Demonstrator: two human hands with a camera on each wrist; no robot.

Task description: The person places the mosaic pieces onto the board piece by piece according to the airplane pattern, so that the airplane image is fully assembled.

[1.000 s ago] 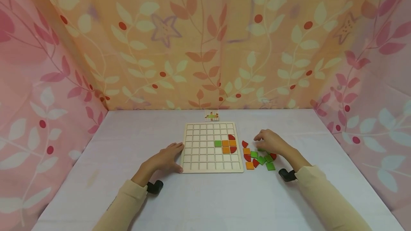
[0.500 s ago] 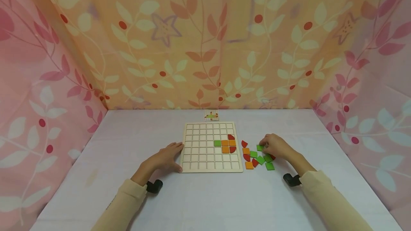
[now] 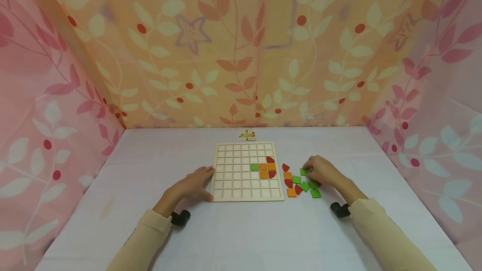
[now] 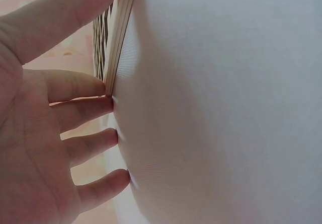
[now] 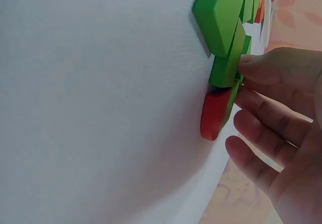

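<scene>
A pale wooden grid board (image 3: 233, 183) lies flat on the table. My left hand (image 3: 193, 184) rests at its left edge with fingers spread; in the left wrist view the thumb and index finger touch the board's side (image 4: 121, 43). On the board's right part sit a green square tile (image 3: 254, 167), several orange squares (image 3: 262, 174) and two red quarter-round tiles (image 3: 272, 174). To the right of the board, my right hand (image 3: 320, 170) pinches a green square tile (image 3: 303, 172) at the loose pile. Its fingers partly hide that tile and a red piece (image 5: 214, 114).
Loose green (image 3: 315, 193), orange (image 3: 291, 193) and red (image 3: 285, 167) tiles lie between the board and my right hand, some overlapping. A small pattern card (image 3: 247, 134) lies behind the board. Floral cloth walls (image 3: 241, 53) enclose the white table (image 3: 241, 237).
My right hand has moved slightly right and down onto the green tile, its fingers closing at the tile's edge. The left hand and board stay in place.
</scene>
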